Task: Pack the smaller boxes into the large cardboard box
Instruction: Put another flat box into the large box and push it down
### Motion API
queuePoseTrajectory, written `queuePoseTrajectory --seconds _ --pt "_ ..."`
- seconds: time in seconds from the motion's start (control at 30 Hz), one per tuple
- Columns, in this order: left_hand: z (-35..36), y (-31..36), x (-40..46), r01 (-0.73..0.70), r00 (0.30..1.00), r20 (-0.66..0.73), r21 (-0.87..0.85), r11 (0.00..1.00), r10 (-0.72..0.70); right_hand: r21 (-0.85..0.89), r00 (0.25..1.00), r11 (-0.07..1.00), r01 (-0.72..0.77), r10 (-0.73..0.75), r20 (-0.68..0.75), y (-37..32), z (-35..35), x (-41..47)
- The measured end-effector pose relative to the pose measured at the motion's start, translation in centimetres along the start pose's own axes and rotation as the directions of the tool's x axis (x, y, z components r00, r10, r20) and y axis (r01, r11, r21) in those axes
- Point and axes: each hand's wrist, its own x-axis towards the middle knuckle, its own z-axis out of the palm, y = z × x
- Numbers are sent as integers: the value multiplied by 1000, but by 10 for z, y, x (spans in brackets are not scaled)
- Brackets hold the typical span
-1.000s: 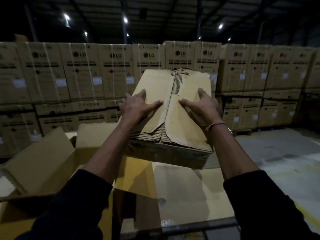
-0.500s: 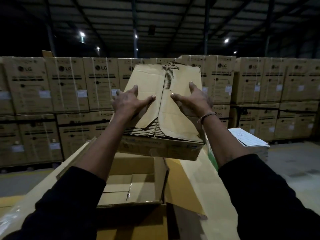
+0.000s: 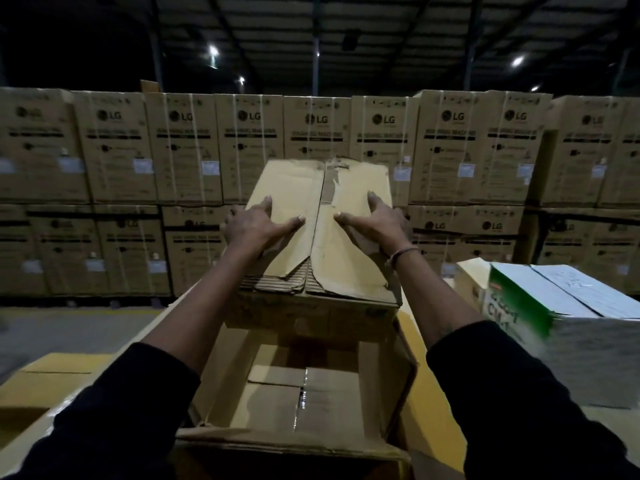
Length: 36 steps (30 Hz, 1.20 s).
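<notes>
A worn brown smaller box (image 3: pixel 346 265) with a torn top seam hangs in the air between my hands. My left hand (image 3: pixel 254 226) grips its left side, with thumb and forefinger lying on the top flap. My right hand (image 3: pixel 377 225) grips the right side the same way. Right below it stands the large cardboard box (image 3: pixel 221 375), open, its near flap (image 3: pixel 291 441) folded towards me. Taped brown flaps (image 3: pixel 301 400) show at the bottom inside; I cannot tell whether they are the floor or another box.
A green and white carton (image 3: pixel 554 306) stands close on the right, beside the open box. Yellow-brown cardboard (image 3: pixel 52 379) lies to the left. A wall of stacked LG cartons (image 3: pixel 183 147) fills the back, with grey floor (image 3: pixel 69 327) in front of it.
The held box has come from higher and tilted to lower and more level, straight over the open large box. My view has swung, and the green and white carton now shows larger on the right.
</notes>
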Motion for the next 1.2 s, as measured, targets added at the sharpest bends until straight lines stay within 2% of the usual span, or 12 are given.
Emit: queuePoseTrajectory --seconds 0.07,0.17,0.33,0.43,0.53,0.63,0.73,0.87,0.93,1.0,1.07,1.2 --pt "20 -16 10 4 999 37 10 1000 -5 -7 998 999 -32 33 50 10 29 11" --pt "54 -39 22 -20 985 174 57 998 10 -33 991 997 -63 66 113 32 69 16" --pt "108 -81 24 -92 904 427 166 982 13 -78 948 988 -130 147 282 73 126 5" --pt "151 -103 18 -120 832 555 197 973 -10 -69 881 962 -264 270 388 103 170 -8" --pt "189 -121 5 -149 768 640 227 962 -32 -149 814 928 -343 372 446 126 201 -24" --pt "212 -135 4 -128 733 679 193 973 -38 -263 798 919 -293 387 462 124 217 -20" --pt "227 -141 11 -127 735 677 186 974 -34 -353 798 910 -215 372 475 118 231 -11" --pt "247 -156 6 -162 734 679 172 972 2 -343 761 886 -312 450 468 129 248 -8" --pt "262 -171 -11 -86 701 713 105 991 -15 -357 726 866 -350 492 481 139 257 -14" --pt "276 -183 -33 -1 665 745 73 997 -54 -429 687 842 -327 524 504 152 270 -28" --pt "285 -187 -42 32 662 746 75 997 -77 -475 668 817 -327 556 495 160 283 -45" --pt "290 -185 -35 -7 640 763 125 992 -91 -503 650 790 -349 591 478 161 295 -57"
